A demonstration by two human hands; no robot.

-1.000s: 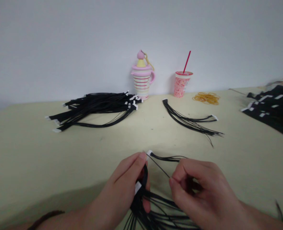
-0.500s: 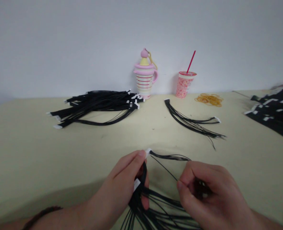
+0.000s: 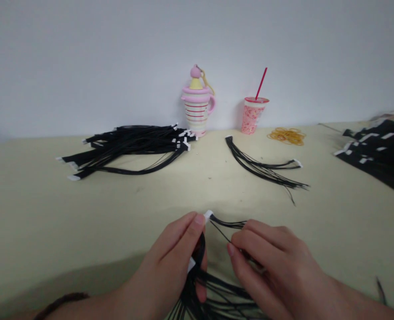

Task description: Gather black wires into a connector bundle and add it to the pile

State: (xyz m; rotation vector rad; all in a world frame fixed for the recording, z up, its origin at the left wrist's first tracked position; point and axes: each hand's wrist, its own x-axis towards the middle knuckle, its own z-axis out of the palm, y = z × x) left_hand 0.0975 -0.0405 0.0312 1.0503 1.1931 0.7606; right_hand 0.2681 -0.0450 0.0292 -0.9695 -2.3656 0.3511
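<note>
My left hand (image 3: 175,253) is closed, pinching a small white connector (image 3: 208,216) between thumb and forefinger. Thin black wires (image 3: 228,223) run from that connector toward the right. A thicker bundle of black wires (image 3: 223,284) passes under the left palm, with a second white connector (image 3: 191,264) partly hidden by the fingers. My right hand (image 3: 273,262) pinches one single black wire (image 3: 221,231) between thumb and forefinger. The tip of this wire points up and left, close to the white connector; whether it touches cannot be made out.
A pile of black wire harnesses (image 3: 126,146) lies at the left back. One separate harness (image 3: 260,166) is beyond my hands. Behind stand a pink striped cup (image 3: 197,113) and a cup with a straw (image 3: 251,116), beside yellow rubber bands (image 3: 286,136). More harnesses (image 3: 383,151) lie far right.
My right hand has moved left, nearer the connector, and its grip sits closer to the wire's tip. My left hand keeps its hold. The view has shifted slightly.
</note>
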